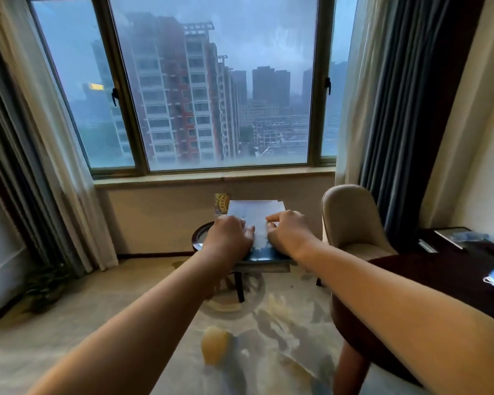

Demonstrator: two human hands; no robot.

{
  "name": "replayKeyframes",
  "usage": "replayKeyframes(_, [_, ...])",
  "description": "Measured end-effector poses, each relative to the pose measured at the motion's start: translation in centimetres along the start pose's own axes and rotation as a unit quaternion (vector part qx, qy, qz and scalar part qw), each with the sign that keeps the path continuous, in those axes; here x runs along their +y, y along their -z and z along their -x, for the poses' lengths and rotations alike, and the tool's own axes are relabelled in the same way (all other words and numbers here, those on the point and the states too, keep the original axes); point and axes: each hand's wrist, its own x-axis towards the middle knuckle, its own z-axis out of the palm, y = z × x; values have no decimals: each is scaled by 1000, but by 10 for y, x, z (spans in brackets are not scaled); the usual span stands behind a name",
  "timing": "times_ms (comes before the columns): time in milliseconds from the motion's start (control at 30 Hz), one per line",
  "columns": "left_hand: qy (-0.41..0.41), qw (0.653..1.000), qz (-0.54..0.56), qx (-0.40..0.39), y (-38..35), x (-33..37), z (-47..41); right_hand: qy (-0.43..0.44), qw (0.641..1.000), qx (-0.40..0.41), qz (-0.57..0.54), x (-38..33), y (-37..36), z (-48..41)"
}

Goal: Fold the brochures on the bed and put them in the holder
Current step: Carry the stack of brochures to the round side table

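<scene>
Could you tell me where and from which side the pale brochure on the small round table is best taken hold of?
Probably by its far edge, reaching over from the near side: the brochure lies flat on the table, both hands cover its near half, and only the far end is exposed.

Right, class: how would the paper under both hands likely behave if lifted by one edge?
The paper looks thin, so probably floppy and light. It lies on a glossy table, so it may slide when pushed. Both hands, left and right, press it, suggesting it creases easily.
</scene>
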Motion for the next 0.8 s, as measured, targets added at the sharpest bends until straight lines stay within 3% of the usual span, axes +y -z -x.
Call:
replayKeyframes(300, [0,999,-49,-2,-46,-69,-210,-20,1000,-12,21,16,-48,-208])
replayKeyframes(800, [83,996,-37,-17,-115,-194,-526,-21,997,-77,-9,53,-162,-551])
